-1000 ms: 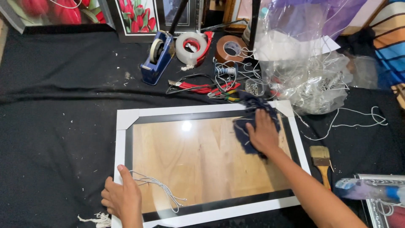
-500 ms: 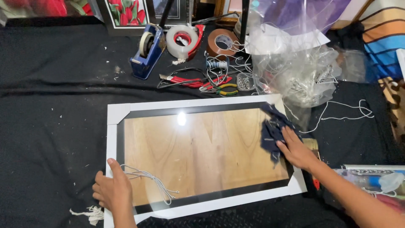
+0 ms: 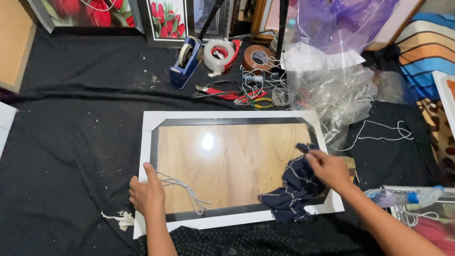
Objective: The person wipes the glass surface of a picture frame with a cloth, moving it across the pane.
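Note:
A white-edged picture frame [image 3: 227, 115] with a black inner border and glass over a wooden back lies flat on the black cloth. My left hand [image 3: 148, 194] presses on its lower left edge, thumb on the glass beside a loose white string [image 3: 187, 192]. My right hand [image 3: 328, 169] grips a dark blue cloth [image 3: 295, 192] that lies on the frame's lower right corner.
Behind the frame sit a blue tape dispenser [image 3: 186, 62], clear tape roll [image 3: 219, 55], brown tape roll [image 3: 258, 58], red-handled pliers [image 3: 227, 93] and crumpled clear plastic [image 3: 343, 90]. A paintbrush [image 3: 351, 168] and plastic bottle [image 3: 403, 196] lie at right. Framed flower pictures [image 3: 166, 19] lean at back.
My right hand has dragged the blue cloth from the frame's upper right down to its lower right corner. My left hand stays on the lower left edge. The camera has shifted.

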